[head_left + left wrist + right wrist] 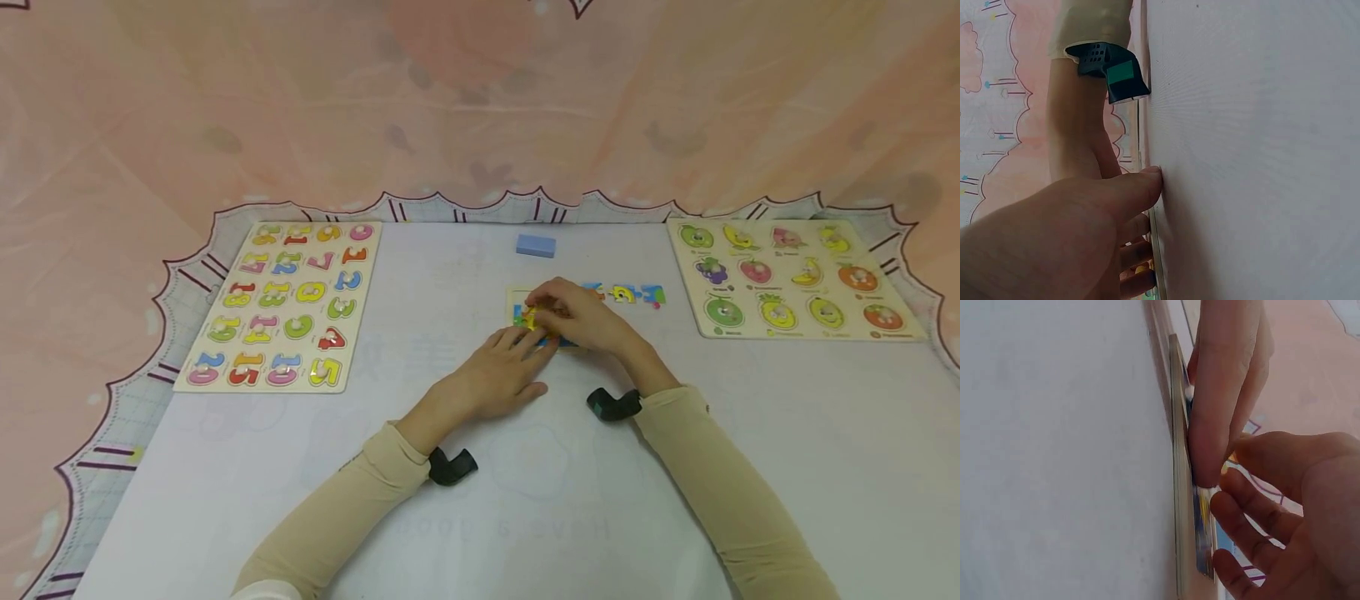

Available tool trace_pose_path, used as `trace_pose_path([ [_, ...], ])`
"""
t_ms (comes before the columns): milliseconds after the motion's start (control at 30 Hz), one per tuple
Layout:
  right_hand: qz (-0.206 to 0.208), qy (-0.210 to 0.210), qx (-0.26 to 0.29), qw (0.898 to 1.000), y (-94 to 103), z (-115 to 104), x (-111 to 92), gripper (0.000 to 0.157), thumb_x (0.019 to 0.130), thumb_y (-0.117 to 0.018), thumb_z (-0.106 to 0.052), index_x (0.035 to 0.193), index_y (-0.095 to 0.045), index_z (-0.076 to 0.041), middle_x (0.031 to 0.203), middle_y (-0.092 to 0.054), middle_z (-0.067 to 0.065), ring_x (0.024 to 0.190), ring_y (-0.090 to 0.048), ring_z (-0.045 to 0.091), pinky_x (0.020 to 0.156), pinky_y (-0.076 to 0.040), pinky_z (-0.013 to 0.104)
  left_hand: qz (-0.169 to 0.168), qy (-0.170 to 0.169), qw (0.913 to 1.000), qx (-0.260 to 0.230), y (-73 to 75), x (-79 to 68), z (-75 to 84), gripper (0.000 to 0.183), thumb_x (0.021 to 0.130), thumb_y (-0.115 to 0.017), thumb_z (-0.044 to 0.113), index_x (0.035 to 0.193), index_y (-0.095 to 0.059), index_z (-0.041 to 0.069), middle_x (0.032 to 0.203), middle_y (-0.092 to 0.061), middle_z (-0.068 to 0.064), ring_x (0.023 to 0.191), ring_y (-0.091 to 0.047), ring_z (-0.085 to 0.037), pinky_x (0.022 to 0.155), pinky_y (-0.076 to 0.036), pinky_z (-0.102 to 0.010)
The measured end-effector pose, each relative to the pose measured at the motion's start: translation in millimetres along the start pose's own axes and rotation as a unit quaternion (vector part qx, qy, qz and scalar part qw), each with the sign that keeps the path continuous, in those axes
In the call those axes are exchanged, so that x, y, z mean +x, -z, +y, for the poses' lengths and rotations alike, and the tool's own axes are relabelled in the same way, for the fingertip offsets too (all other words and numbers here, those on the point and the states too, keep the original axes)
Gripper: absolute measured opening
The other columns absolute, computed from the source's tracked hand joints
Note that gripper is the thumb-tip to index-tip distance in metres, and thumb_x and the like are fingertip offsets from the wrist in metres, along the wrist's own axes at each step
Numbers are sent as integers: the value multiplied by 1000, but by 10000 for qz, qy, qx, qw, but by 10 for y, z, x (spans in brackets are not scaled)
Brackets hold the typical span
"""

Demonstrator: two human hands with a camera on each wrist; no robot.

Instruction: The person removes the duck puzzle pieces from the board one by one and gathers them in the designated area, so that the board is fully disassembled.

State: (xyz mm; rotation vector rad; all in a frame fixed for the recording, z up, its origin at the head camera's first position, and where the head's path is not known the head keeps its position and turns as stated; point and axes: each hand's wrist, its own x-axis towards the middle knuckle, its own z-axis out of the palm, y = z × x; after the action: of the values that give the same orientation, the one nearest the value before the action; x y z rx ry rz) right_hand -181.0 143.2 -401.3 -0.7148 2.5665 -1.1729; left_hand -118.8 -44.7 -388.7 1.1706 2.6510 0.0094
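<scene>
Hands at a small flat jigsaw board with a cream border (pixel 517 294), centre of the white tabletop (pixel 442 283). The right hand (pixel 585 319) has its fingertips curled and appears to pinch a thin yellow puzzle piece (pixel 529 318) over the board's left part; fingers hide most of the piece. The left hand (pixel 498 375) lies at the near side with fingers extended, their tips touching the board. To the right, a row of multicoloured printed jigsaw pieces (pixel 623 294) lies flat; a pale blue rectangular block (pixel 536 246) lies beyond, on the far side. The cream number board (pixel 306 360) lies left, the cream fruit board (pixel 752 321) right. Handling, as judged: the piece should be light and stiff, its printed face rather slippery, its narrow tabs the weakest part. It is best held by opposite edges; the board, probably apt to slide, is best steadied at its near rim.
</scene>
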Motion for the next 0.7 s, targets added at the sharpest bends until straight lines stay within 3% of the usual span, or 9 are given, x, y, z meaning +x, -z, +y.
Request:
trace_pose_path([
  [233,224,-68,318,9992,-32,-26,15,10,95,-57,-20,102,-58,-13,102,-65,4,98,-61,18,88,-50,36,19,-10,10000,-6,7,-6,2,62,100,-36,44,152,-19,16,159,-15,-5,144,-16,-25,119,-16,-43],
  [700,364,-308,311,9984,82,25,-9,11,94,-57,-15,102,-56,-8,100,-61,8,95,-56,21,90,-48,37,15,22,10000,24,5,-4,11,62,100,-37,45,152,-19,17,159,-17,-6,142,-20,-26,119,-16,-42],
])
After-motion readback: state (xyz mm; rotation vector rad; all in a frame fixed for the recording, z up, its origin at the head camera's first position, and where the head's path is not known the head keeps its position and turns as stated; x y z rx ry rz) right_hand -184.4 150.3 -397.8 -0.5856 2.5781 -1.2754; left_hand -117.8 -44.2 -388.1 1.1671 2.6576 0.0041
